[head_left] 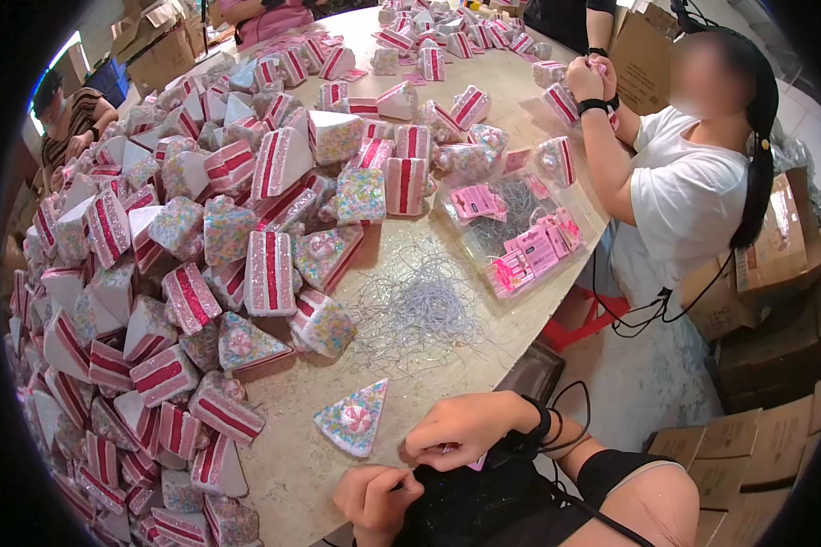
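Note:
At the table's near edge my right hand [463, 432] is closed, with bits of a pink tag [477, 462] showing under the fingers. Lower and to its left, the fingers of my left hand [374, 500] are pinched together; whatever they may hold is too small to make out. Just beyond both hands lies a triangular toy cake slice [354, 419], apart from them, with pastel sprinkles and a pink-and-white swirl on top. Farther off is a loose tangle of silvery strings [431, 305].
Many glittery pink-and-white cake slices [192, 296] are heaped over the left side. A clear plastic tray [506, 290] holds pink tags and dark strings. A co-worker in a white shirt [680, 182] handles a piece at right. Cardboard boxes [748, 456] are stacked at lower right.

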A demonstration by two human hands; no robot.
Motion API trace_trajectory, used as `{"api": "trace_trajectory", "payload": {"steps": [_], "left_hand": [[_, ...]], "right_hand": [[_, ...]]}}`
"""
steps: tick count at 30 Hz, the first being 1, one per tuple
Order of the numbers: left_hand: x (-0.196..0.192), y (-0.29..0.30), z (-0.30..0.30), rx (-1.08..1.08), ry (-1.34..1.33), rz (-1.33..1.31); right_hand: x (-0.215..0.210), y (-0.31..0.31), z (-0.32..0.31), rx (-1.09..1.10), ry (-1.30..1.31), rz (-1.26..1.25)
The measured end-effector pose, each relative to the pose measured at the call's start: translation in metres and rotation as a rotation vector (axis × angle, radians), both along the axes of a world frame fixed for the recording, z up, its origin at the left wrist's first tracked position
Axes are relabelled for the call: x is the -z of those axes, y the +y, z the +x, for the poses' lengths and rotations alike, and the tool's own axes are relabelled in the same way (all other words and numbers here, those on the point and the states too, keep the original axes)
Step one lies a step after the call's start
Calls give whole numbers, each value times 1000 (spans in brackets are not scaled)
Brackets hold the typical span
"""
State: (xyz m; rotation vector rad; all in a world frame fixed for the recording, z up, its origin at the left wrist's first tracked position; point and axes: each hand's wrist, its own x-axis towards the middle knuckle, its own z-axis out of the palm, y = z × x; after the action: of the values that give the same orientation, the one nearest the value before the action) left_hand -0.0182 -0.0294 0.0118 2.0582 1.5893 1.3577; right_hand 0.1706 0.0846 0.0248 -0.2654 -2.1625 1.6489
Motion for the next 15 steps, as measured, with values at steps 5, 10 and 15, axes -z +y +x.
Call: {"api": "trace_trajectory", "payload": {"steps": [5, 10, 15], "left_hand": [[3, -4, 1, -44, 6, -29], [6, -5, 2, -59, 31, -9], [5, -7, 0, -48, 68, -20]], "right_hand": [[3, -2, 1, 35, -26, -40], [2, -2, -3, 40, 29, 11], [2, -3, -3, 53, 41, 24]]}}
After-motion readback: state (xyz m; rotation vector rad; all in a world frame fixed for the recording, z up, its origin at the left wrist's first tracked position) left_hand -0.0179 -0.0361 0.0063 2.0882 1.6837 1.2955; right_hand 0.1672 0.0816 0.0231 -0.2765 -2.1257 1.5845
